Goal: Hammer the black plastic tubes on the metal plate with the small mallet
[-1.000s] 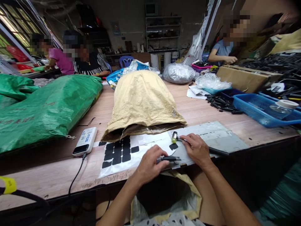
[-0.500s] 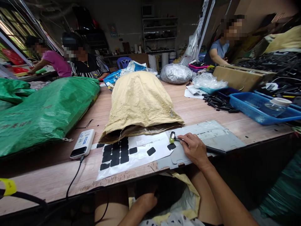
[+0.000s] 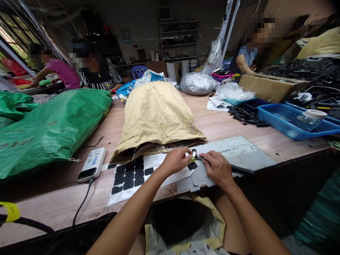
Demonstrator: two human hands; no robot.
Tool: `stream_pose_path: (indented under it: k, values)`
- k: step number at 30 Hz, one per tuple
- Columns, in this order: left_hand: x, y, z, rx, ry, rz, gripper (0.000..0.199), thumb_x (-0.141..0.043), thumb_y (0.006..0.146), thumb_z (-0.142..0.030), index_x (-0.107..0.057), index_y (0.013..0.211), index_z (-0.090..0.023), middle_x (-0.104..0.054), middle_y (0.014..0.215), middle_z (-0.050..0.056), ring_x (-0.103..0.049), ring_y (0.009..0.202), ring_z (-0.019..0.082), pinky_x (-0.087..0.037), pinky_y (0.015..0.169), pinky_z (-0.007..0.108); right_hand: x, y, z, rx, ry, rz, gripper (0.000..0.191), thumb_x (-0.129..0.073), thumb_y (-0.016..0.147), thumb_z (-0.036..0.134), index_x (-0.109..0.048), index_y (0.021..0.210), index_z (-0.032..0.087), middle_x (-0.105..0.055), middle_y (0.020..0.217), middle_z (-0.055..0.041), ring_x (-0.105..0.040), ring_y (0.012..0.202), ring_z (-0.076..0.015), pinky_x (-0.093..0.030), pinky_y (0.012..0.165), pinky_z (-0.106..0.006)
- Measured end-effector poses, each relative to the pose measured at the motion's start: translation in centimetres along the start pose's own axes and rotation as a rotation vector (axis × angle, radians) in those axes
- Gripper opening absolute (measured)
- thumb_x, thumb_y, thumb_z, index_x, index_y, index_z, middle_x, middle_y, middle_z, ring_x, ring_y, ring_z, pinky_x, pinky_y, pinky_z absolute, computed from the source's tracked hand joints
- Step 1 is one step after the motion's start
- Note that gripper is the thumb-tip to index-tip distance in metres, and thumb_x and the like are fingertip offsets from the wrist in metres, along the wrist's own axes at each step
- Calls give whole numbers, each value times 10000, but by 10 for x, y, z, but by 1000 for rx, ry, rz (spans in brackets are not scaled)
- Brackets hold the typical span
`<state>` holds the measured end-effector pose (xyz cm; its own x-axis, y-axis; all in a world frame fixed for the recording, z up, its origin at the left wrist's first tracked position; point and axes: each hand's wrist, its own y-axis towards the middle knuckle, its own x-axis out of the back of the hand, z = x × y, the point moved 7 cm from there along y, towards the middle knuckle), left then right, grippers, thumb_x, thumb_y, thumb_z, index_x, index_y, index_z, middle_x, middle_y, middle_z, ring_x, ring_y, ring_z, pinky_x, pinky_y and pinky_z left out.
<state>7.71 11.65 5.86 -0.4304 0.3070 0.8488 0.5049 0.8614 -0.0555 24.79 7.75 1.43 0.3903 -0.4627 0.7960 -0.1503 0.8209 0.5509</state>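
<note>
My right hand (image 3: 219, 168) is closed around a small hammer (image 3: 241, 169) with a metal head, a yellowish face and a black grip pointing right. Its head is over the grey board at the table's front edge. My left hand (image 3: 175, 161) reaches in from the left, its fingers bent together close beside the hammer head; what they hold, if anything, is hidden. Just below the head lies a black rounded pad (image 3: 192, 165). Under my left forearm, a white sheet (image 3: 117, 199) carries rows of black square pads (image 3: 129, 182).
A beige sack (image 3: 156, 113) lies with its mouth toward me; another open sack (image 3: 219, 221) sits in my lap. Around are a green sack (image 3: 58, 124), a white power bank (image 3: 92, 163) with a cable, the grey board (image 3: 239, 152) and a blue tray (image 3: 287, 124). Several people sit across.
My left hand has risen from the lap sack to the hammer head and now covers part of the white sheet. My right hand keeps holding the hammer in nearly the same place.
</note>
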Motion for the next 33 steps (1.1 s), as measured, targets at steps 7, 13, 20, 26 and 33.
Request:
stream_pose_path:
  k: [7,13,20,26,33]
  values:
    - [-10,80,7,130,273,-171,350,-429,1008,-311,-646,1272,-235,-747,1097,119,-678,1065,290,-493,883,396,1,2,1,16,34,12,249,-541,953,218,-706,1135,256,-653,945,-50,-545,908,-215,-408,824,-333]
    - [-15,99,-2,242,316,-194,301,-511,966,-269,-684,1164,-124,-722,1115,195,-675,1081,290,-490,897,388,0,2,0,5,54,12,248,-542,947,209,-703,1129,261,-653,943,-50,-550,913,-215,-416,832,-334]
    - [-2,79,3,296,283,-183,262,-600,890,-321,-738,1056,-172,-744,1027,125,-686,995,265,-487,810,327,2,2,1,3,35,8,232,-548,950,216,-706,1115,256,-653,935,-49,-553,915,-216,-414,821,-328]
    - [21,-6,15,102,170,-253,146,-682,845,-344,-731,907,-220,-703,933,42,-599,994,247,-434,770,307,1,1,1,-5,27,1,231,-554,945,222,-707,1114,261,-654,929,-46,-545,896,-215,-407,814,-331]
    - [-16,-66,30,63,-5,-259,116,-660,865,-271,-706,963,-228,-660,916,35,-547,940,235,-419,794,334,-1,0,0,20,12,4,254,-526,961,227,-703,1143,249,-653,943,-49,-541,893,-218,-427,829,-345]
